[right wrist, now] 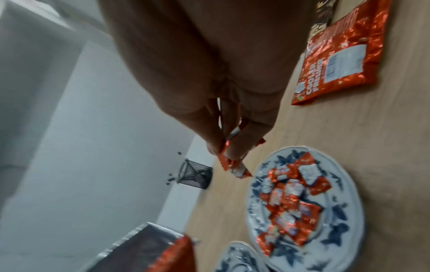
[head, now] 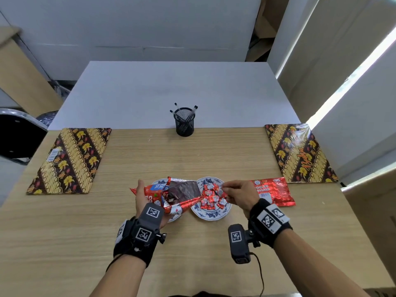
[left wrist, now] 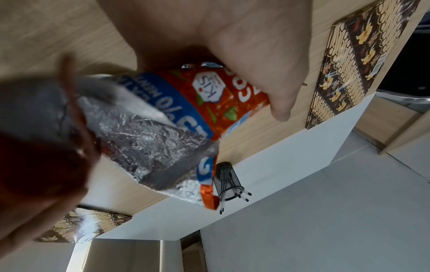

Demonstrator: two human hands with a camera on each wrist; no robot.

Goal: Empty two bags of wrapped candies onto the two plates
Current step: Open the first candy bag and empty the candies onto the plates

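Observation:
My left hand (head: pixel 142 196) grips an opened red candy bag (head: pixel 182 190) lying sideways over the left blue-patterned plate (head: pixel 159 182), most of which is hidden. The bag (left wrist: pixel 163 128) gapes with its silver lining showing, and my left hand (left wrist: pixel 232 55) is clamped on its printed side. The right plate (head: pixel 214 215) carries a pile of red wrapped candies (head: pixel 211 199). Above its far edge my right hand (head: pixel 227 189) pinches a wrapped candy. In the right wrist view that candy (right wrist: pixel 235 169) sticks out below my right hand (right wrist: pixel 223 147), beside the right plate (right wrist: pixel 349 220).
A flattened red bag (head: pixel 272 190) lies on the wooden table just right of the right plate. A black mesh pen holder (head: pixel 184 122) stands at the table's far middle. Batik-patterned mats lie at the far left (head: pixel 70 160) and far right (head: pixel 300 153).

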